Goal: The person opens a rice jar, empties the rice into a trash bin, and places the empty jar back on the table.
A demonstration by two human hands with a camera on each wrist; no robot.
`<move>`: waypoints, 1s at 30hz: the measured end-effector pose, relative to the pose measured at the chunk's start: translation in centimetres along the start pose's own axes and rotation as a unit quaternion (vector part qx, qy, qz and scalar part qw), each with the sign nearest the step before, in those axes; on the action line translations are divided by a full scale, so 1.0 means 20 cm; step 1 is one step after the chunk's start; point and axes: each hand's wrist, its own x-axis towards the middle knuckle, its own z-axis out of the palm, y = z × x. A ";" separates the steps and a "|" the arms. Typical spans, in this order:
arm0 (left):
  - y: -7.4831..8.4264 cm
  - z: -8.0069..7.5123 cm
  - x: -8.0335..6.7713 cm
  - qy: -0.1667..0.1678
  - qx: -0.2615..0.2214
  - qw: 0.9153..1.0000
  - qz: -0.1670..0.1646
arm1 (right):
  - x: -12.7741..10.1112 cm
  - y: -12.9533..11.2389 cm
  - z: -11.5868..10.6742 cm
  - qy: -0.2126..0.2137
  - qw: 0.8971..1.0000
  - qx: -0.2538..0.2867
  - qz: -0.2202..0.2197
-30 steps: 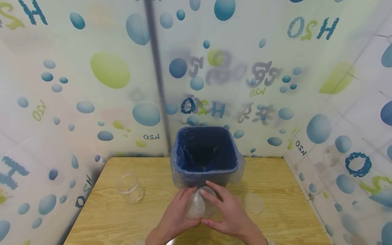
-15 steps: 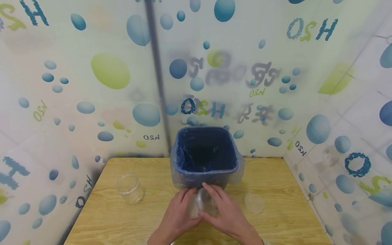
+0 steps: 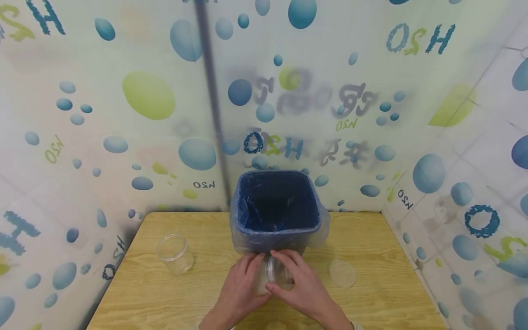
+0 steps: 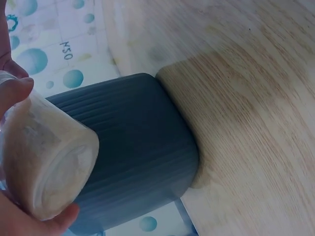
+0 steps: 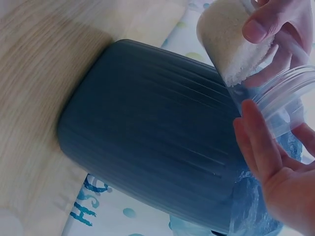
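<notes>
In the head view my left hand point(image 3: 238, 289) and right hand point(image 3: 306, 288) are close together in front of the bin. My left hand grips a clear jar point(image 4: 64, 152) of white grains, tilted onto its side. The grains point(image 5: 234, 42) lean toward its mouth in the right wrist view. A second clear jar point(image 5: 284, 93) is held by my right hand, fingers around its side. The two jars lie mouth to mouth; whether their rims touch all round cannot be made out. Fingers hide part of both jars.
Behind the hands stands a dark blue bin point(image 3: 277, 239) with a clear plastic liner over its rim. Another clear jar point(image 3: 175, 254) stands at left on the wooden table point(image 3: 206, 229). A clear round disc point(image 3: 342, 273) lies at right. Patterned curtains enclose the table.
My right hand has moved slightly left and its jar has turned against the mouth of the left jar. The white grains show less from above. Over the last half second little differs.
</notes>
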 end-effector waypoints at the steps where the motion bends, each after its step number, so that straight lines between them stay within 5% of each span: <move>1: 0.00 0.00 0.00 0.002 -0.001 1.000 0.003 | 0.00 0.00 0.00 -0.002 1.000 0.005 0.004; 6: -0.02 0.01 0.00 0.002 0.014 1.000 0.010 | 0.00 0.01 0.00 -0.012 1.000 0.010 0.001; 13: -0.03 0.00 0.01 -0.010 0.043 0.999 0.015 | 0.02 0.02 -0.01 -0.012 0.997 -0.008 -0.082; 30: -0.04 -0.06 0.06 -0.047 -0.037 0.998 0.027 | 0.07 0.07 -0.07 0.021 0.968 -0.056 -0.243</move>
